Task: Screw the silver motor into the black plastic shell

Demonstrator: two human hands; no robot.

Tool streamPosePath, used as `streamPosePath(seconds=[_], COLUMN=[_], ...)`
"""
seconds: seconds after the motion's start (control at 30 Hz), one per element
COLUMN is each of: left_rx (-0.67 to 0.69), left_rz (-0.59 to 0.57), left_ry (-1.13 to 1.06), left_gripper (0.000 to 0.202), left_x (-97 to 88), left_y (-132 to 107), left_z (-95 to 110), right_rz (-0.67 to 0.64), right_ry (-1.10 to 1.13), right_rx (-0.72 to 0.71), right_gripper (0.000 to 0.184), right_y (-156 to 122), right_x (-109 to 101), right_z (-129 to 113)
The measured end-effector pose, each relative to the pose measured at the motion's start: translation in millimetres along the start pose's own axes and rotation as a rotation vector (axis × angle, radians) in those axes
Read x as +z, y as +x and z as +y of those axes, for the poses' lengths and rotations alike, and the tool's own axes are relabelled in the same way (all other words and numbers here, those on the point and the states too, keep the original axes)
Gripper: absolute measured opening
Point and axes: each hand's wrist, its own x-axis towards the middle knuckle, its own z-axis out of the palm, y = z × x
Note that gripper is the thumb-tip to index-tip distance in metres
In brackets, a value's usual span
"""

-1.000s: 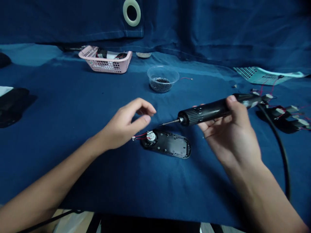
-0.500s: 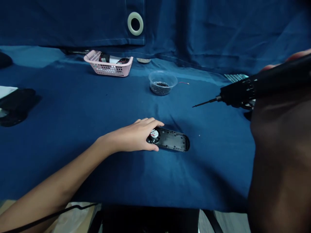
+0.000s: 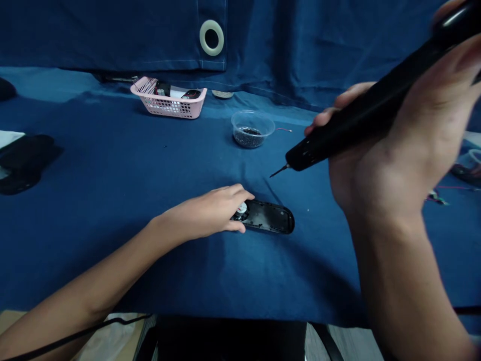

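L grip on blk casing; R grip holds screwdriver

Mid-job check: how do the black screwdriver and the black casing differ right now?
The screwdriver is raised and slanted in the right hand; the casing lies on the blue cloth, open side up, with the left hand over one end.
The screwdriver is a rounded bar ending in a thin bit; the casing is a shallow shell holding a white round part.
Both are black and in a hand's grasp.
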Motion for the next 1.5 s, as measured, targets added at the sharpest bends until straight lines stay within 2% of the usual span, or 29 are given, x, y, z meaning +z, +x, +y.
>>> streamPosePath(seconds=[0.03, 0.1, 0.27, 0.43, 0.6, 0.77, 1.0, 1.5], left_rx=[-0.001, -0.005, -0.008, -0.005, -0.012, 0.017, 0.044, 0.076], left_rz=[0.002, 0.004, 0.011, 0.029, 0.027, 0.061, 0.072, 0.074], left_ry=[0.01, 0.02, 0.021, 0.029, 0.073, 0.083, 0.085, 0.161], left_gripper=[0.055, 0.055, 0.054, 0.061, 0.053, 0.051, 0.05, 0.045], left_x=[-0.1, -0.4, 0.2, 2.8, 4.5, 6.5, 9.0, 7.4], left_y=[0, 1, 2, 2, 2, 2, 2, 2], left_z=[1, 3, 1, -2, 1, -2, -6, -3], right_rz=[-0.03, -0.07, -0.07, -0.049, -0.002, 0.021, -0.009, -0.08], right_ry=[0.003, 0.012, -0.055, -0.1, -0.078, -0.09, -0.048, -0.18], right_rx=[-0.102, -0.182, -0.085, -0.086, -0.046, -0.049, -0.055, -0.071], right_gripper=[0.016, 0.017, 0.014, 0.02, 0.018, 0.02, 0.018, 0.016], right_y=[-2, -5, -19, -29, -31, -30, -33, -40], right_x=[1, 1, 1, 9, 18, 17, 15, 17], right_z=[5, 15, 24, 25, 32, 37, 45, 49])
